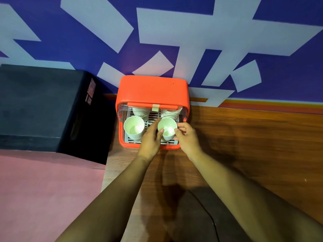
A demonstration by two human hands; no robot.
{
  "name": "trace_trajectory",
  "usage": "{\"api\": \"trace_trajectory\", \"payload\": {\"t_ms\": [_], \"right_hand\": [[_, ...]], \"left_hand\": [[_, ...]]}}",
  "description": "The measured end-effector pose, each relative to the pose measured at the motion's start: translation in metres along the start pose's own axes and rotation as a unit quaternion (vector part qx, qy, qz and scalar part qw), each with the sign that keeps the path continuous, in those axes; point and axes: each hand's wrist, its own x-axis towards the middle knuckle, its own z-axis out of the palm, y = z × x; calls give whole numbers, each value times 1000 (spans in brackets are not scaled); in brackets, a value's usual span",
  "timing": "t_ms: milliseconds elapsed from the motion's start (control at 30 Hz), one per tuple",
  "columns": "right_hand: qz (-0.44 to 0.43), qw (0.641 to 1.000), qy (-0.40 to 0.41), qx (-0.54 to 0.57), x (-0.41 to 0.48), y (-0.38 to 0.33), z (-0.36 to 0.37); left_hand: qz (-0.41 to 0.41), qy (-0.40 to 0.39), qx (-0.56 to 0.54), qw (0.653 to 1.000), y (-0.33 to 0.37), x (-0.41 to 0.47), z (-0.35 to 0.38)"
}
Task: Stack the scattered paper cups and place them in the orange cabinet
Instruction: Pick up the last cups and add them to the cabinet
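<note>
- The cup stack (pixel 167 127) stood upright between the two sets of fingers, its open mouth up and its long axis running straight down into the orange cabinet (pixel 152 89).
- The left hand (pixel 150 137) lay just left of the stack. Its thumb was hooked on the near-left rim and its forefinger reached along the far-left side, so these fingers were grasping the stack.
- The right hand (pixel 187 138) lay just right of it, with thumb and fingertips pinching the right rim. Both hands were equally close, each in contact.
- Below the fingers the stack sat at the front-right of the grey rack (pixel 131 140). Whether its base already rested on the rack could not be told.
- Just beyond the left knuckles stood a neighbouring stack (pixel 134 127), apart from the held one. Two rear stacks (pixel 141 111) stood past the fingertips, under the raised lid.
- Judged from this, the next move would be a straight release and a pull back toward the body over the table (pixel 244 137). The left forefinger seemed the likeliest to snag the neighbour.
</note>
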Motion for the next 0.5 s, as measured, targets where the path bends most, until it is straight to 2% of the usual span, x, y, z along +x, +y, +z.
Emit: {"api": "trace_trajectory", "payload": {"t_ms": [500], "right_hand": [[16, 1000, -12, 4, -2, 6, 5]], "left_hand": [[-23, -13, 13, 1000, 8, -7, -4]]}}
